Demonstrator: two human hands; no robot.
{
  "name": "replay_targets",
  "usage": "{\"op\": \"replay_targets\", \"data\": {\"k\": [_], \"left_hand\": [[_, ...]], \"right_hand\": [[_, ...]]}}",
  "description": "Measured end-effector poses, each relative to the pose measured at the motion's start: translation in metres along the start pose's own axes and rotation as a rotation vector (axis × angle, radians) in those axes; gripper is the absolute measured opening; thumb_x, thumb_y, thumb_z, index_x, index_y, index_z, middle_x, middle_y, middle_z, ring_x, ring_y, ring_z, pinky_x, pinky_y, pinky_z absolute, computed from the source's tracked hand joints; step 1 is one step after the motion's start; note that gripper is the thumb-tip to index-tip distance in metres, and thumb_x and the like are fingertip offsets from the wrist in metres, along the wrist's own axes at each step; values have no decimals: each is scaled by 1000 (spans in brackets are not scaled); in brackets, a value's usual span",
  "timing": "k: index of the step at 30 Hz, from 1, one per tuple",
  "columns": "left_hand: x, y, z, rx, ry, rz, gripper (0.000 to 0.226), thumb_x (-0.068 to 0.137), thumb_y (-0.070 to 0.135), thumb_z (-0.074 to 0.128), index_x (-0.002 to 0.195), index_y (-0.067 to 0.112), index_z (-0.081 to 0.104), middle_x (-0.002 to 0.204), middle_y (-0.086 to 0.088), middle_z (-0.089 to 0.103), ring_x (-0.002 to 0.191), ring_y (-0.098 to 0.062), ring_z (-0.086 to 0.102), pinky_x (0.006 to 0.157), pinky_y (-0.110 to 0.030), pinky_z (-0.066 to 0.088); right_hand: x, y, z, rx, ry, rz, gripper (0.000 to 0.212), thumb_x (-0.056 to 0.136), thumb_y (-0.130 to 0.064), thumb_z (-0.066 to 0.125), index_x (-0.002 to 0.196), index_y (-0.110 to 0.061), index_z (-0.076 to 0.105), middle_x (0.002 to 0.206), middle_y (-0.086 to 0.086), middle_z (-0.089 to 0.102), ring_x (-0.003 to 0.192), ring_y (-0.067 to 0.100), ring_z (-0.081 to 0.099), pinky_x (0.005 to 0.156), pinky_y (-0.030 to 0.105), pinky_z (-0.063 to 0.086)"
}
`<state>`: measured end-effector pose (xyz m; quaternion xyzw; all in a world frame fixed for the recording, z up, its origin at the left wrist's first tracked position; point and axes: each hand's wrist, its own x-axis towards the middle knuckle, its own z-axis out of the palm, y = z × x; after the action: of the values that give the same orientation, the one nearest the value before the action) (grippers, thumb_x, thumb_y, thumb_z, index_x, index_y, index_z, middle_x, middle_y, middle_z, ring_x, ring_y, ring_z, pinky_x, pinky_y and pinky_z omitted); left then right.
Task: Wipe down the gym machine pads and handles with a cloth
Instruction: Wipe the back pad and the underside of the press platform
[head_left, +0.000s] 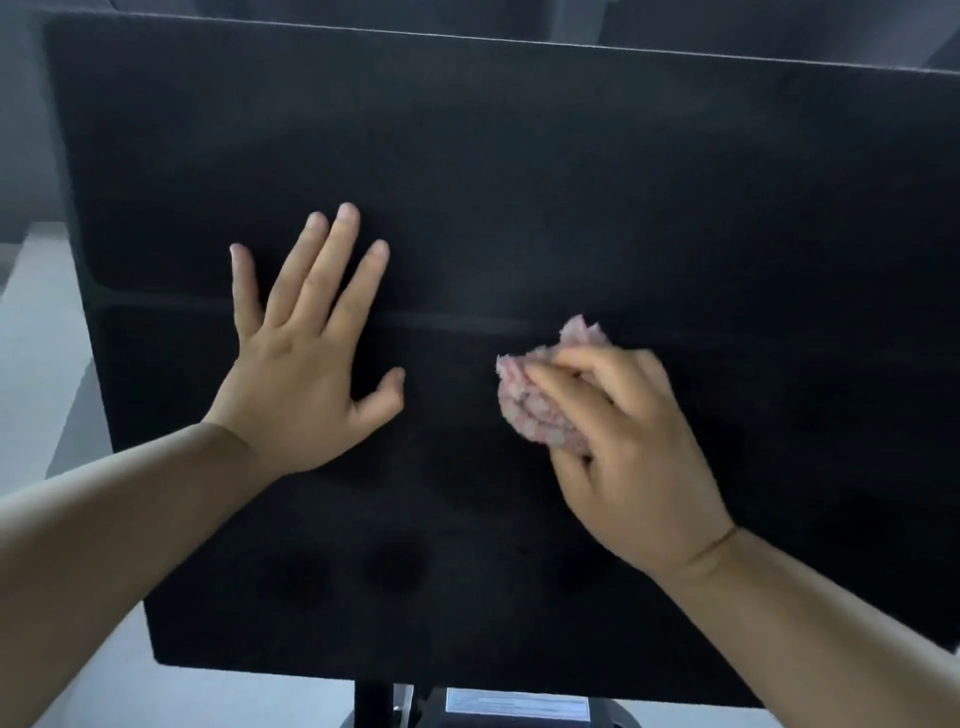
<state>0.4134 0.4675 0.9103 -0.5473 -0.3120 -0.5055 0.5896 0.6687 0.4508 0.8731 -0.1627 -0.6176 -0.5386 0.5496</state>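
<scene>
Right of centre on the big black pad (571, 171), we've got the right hand (628, 457) bunched around a pink, fuzzy cloth (535, 405): fingers curled over the top of it, the wad squeezed in the grip and pushed against the pad's surface. The cloth spills out past the fingertips toward the left and up, and its top tuft reaches the shallow groove (457, 323) that runs across the pad from side to side. The hand looks a touch blurred.

Over to the left, well apart from the cloth, we see the left hand (306, 374) flat on the pad, palm down, fingers straight and fanned, thumb out toward the right. Its fingers lie across that same groove. Both forearms are bare and come in from the bottom corners.

The pad fills nearly the whole view, its far edge catching a thin line of light. Below its near edge we spot a dark post (373, 701) and, just beside it, a pale label (517, 705) on a dark base. Light grey floor (36, 338) shows at the left.
</scene>
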Motion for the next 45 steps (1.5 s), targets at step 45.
{"op": "replay_targets", "data": {"k": [45], "left_hand": [[-44,-64,-22,54,-119,143,76,82,35,49,152,9,33,162,-4,23,149,-17,20,123,-46,8]], "right_hand": [[49,-79,77,44,-147,-248,34,91,-10,49,119,-2,67,115,12,64,96,28,50,92,38,47]]}}
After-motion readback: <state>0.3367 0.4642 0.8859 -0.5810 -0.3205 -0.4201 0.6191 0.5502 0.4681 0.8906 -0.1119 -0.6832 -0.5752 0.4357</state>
